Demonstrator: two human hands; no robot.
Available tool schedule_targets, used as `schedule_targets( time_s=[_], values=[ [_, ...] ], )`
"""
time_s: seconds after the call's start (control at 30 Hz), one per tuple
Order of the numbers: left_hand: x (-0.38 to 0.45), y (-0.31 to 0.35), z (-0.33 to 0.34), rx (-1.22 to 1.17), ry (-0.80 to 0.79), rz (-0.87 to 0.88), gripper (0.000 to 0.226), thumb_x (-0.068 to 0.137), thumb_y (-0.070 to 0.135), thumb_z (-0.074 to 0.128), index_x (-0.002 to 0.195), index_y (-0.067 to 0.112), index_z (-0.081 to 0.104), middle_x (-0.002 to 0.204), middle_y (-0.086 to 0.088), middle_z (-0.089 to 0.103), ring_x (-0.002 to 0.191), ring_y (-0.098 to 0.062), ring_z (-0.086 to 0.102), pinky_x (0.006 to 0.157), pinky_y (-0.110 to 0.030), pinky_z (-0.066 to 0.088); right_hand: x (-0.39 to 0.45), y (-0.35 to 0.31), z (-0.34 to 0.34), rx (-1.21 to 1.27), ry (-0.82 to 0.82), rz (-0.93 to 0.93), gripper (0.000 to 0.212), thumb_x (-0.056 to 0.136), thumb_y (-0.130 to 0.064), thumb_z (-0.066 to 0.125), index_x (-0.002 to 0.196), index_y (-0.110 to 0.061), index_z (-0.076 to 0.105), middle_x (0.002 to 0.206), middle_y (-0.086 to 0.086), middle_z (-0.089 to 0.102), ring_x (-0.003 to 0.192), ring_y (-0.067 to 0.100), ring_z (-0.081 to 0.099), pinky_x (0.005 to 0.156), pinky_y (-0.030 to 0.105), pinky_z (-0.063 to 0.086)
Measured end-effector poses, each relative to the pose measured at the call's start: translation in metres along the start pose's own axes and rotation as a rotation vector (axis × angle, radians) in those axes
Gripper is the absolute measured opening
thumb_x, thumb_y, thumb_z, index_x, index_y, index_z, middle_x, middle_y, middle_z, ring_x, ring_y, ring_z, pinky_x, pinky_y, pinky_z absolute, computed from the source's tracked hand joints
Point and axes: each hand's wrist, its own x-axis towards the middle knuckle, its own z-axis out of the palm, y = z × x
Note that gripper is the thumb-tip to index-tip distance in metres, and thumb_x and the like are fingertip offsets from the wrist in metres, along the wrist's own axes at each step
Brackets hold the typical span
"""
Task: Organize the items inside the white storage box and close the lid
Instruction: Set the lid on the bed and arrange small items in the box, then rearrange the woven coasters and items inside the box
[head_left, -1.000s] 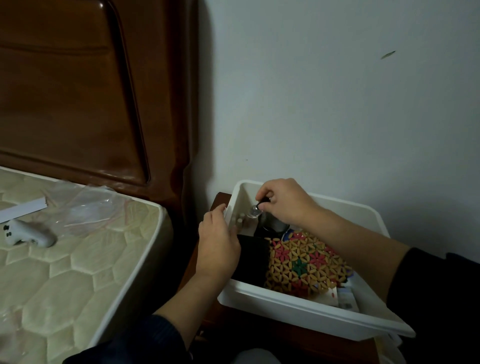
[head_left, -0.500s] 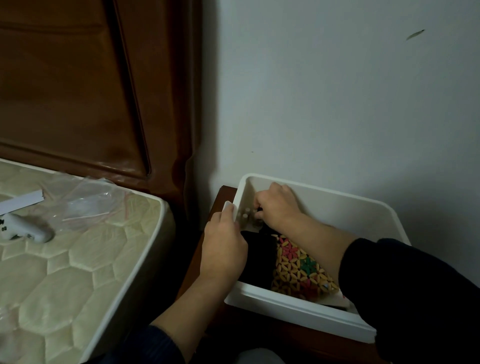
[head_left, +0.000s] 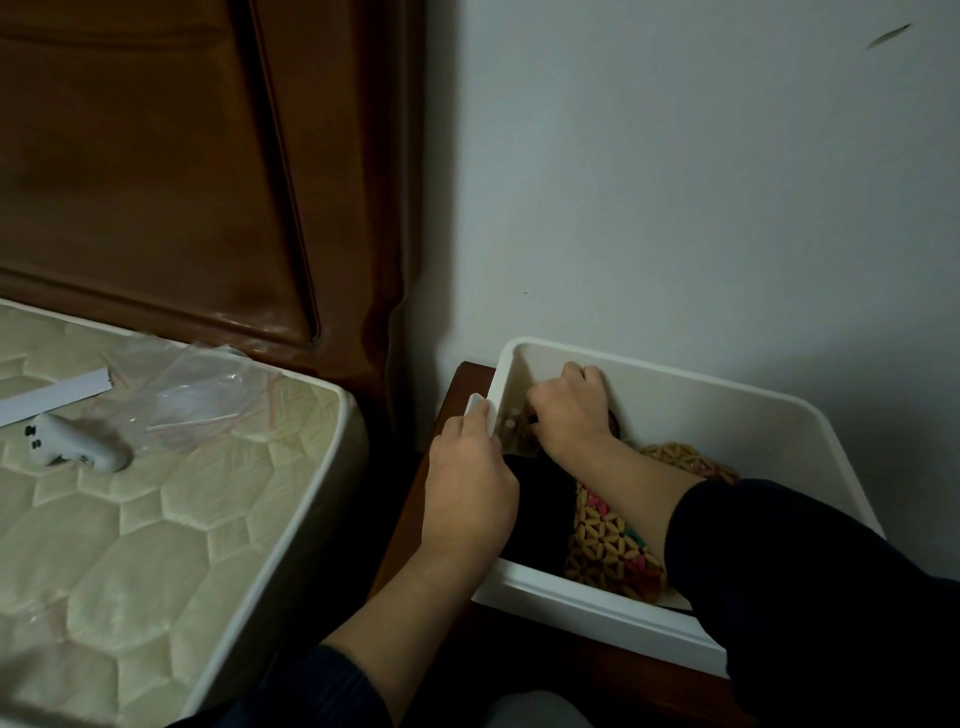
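Note:
The white storage box (head_left: 691, 410) stands open on a dark wooden nightstand (head_left: 457, 384), against the wall. Inside lie a black item (head_left: 540, 509) and a colourful patterned mat (head_left: 608, 545). My left hand (head_left: 467, 488) grips the box's left wall, with a small white flat piece (head_left: 480, 415) under its thumb at the rim. My right hand (head_left: 569, 410) reaches into the box's far left corner, fingers curled round a small dark object that is mostly hidden. No lid is in view.
A bare quilted mattress (head_left: 130, 519) lies to the left, with a white game controller (head_left: 72, 447), a clear plastic bag (head_left: 197, 389) and a white strip (head_left: 57, 395) on it. A brown wooden headboard (head_left: 182, 182) rises behind. A narrow gap separates bed and nightstand.
My right hand has gone deeper into the box's far left corner and lower. My right arm now covers more of the patterned mat. The left hand stays on the box wall.

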Motion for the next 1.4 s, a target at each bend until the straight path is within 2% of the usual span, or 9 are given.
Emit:
schedule_targets(
  time_s=[0.2,0.43,0.7,0.93,1.07,1.13,1.2,1.3,1.4],
  values=[
    [0.0,-0.001,0.002,-0.002,0.007,-0.007,0.055,0.109,0.017,0.05,0.162,0.021,0.037,0.145,0.002,0.054,0.13,-0.013,0.051,0.104,-0.025,0.045,0.003,-0.002,0.008,-0.009,0.001,0.033,0.01,0.093,-0.036,0.068,0.098,-0.029,0.073,0.099,-0.001,0.073,0.11,0.026,0.052,0.095,0.041,0.035],
    [0.001,-0.001,0.001,-0.003,-0.004,0.004,0.055,0.109,0.015,0.049,0.162,0.018,0.036,0.145,0.001,0.054,0.131,-0.015,0.051,0.108,-0.031,0.049,0.004,-0.003,0.013,0.115,0.011,0.115,0.008,0.092,-0.036,0.068,0.096,-0.029,0.071,0.098,-0.003,0.072,0.11,0.025,0.052,0.092,0.039,0.033],
    [0.0,-0.001,0.0,-0.005,-0.006,-0.001,0.054,0.109,0.016,0.049,0.162,0.019,0.037,0.144,0.002,0.055,0.129,-0.013,0.052,0.106,-0.028,0.049,0.003,-0.002,0.015,0.132,0.037,0.104,0.01,0.091,-0.037,0.069,0.097,-0.03,0.071,0.097,-0.004,0.071,0.109,0.026,0.052,0.092,0.04,0.035],
    [-0.002,0.004,-0.004,0.031,-0.031,-0.01,0.054,0.107,0.013,0.051,0.16,0.017,0.04,0.147,-0.003,0.052,0.132,-0.02,0.051,0.108,-0.034,0.048,-0.012,0.024,-0.004,0.333,0.158,0.079,0.027,0.089,-0.058,0.07,0.104,-0.036,0.075,0.099,-0.014,0.073,0.107,0.021,0.055,0.092,0.039,0.037],
    [-0.008,0.014,-0.009,0.211,0.03,0.107,0.048,0.099,0.013,0.059,0.146,0.016,0.054,0.14,-0.009,0.052,0.123,-0.027,0.051,0.102,-0.041,0.05,-0.042,0.064,-0.031,0.516,0.248,0.113,0.021,0.094,-0.05,0.068,0.107,-0.035,0.074,0.099,-0.014,0.073,0.103,0.018,0.059,0.089,0.038,0.045],
    [-0.015,0.021,-0.009,0.345,0.062,0.217,0.042,0.094,0.015,0.061,0.136,0.018,0.061,0.133,-0.008,0.056,0.118,-0.027,0.054,0.097,-0.043,0.049,-0.061,0.09,-0.037,0.648,0.206,0.136,0.019,0.094,-0.043,0.069,0.109,-0.031,0.072,0.102,-0.011,0.069,0.102,0.017,0.062,0.085,0.034,0.048],
    [-0.021,0.028,-0.006,0.384,0.071,0.296,0.035,0.092,0.014,0.063,0.127,0.019,0.066,0.125,-0.006,0.06,0.112,-0.027,0.056,0.093,-0.044,0.05,-0.083,0.114,-0.036,0.752,0.119,0.183,0.022,0.095,-0.037,0.07,0.115,-0.027,0.068,0.106,-0.007,0.062,0.102,0.016,0.061,0.08,0.027,0.042],
    [-0.027,0.041,0.007,0.204,-0.071,0.296,0.026,0.096,0.013,0.06,0.118,0.022,0.07,0.119,0.001,0.063,0.109,-0.022,0.061,0.093,-0.042,0.052,-0.114,0.143,-0.024,0.777,-0.012,0.297,0.034,0.095,-0.038,0.069,0.126,-0.024,0.062,0.118,-0.002,0.062,0.108,0.018,0.061,0.086,0.029,0.047],
    [-0.031,0.053,0.032,0.138,-0.357,0.204,0.027,0.1,0.019,0.059,0.126,0.024,0.066,0.124,0.003,0.055,0.118,-0.022,0.06,0.104,-0.04,0.05,-0.14,0.157,-0.006,0.76,-0.144,0.386,0.049,0.095,-0.04,0.067,0.138,-0.019,0.055,0.134,0.007,0.06,0.119,0.026,0.06,0.099,0.039,0.054]
  ],
)
